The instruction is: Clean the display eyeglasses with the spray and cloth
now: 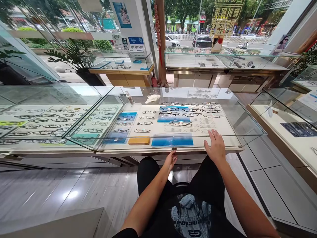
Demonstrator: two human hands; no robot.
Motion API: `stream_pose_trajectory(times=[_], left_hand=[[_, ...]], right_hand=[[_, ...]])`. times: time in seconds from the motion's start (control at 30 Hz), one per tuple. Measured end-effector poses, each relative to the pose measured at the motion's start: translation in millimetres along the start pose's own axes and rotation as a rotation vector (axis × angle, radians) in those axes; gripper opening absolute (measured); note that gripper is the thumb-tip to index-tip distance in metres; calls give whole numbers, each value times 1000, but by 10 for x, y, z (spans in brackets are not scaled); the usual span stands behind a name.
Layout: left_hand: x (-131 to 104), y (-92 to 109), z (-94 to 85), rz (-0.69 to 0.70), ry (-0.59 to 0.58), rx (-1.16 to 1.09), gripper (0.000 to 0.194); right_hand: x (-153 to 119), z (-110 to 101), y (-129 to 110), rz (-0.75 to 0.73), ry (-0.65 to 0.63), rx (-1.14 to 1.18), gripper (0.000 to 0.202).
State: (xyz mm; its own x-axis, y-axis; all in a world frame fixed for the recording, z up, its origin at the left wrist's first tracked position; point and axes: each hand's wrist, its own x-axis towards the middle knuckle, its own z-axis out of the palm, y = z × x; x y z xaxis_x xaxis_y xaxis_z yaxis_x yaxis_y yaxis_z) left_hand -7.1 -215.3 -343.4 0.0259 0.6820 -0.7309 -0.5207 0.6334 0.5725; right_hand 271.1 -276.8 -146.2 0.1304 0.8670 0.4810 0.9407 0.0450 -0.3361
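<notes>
The small lock [174, 149] is at the front edge of the glass case [136, 152]. The left hand [170, 160] is nearer, bent just below the lock; whether it pinches, I cannot tell. The right hand [216, 148], fingers spread, is right of the lock.

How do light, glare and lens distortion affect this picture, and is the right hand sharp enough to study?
Head view: glare whitens a patch of the glossy floor at lower left; head view: reflections streak the glass showcase; head view: the white pillar at upper right leans outward, probably wide-lens distortion; head view: the right hand shows no strong blur.
</notes>
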Motion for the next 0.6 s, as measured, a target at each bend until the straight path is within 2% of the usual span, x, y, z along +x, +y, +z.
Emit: stream_pose_trajectory(times=[0.37, 0.6], left_hand=[[-233, -128, -149, -17, 15, -4, 24], [-398, -276, -279, -37, 30, -7, 29]], right_hand=[[-344, -14, -128, -27, -99, -116, 75], [-697, -91, -254, -5, -34, -54, 70]])
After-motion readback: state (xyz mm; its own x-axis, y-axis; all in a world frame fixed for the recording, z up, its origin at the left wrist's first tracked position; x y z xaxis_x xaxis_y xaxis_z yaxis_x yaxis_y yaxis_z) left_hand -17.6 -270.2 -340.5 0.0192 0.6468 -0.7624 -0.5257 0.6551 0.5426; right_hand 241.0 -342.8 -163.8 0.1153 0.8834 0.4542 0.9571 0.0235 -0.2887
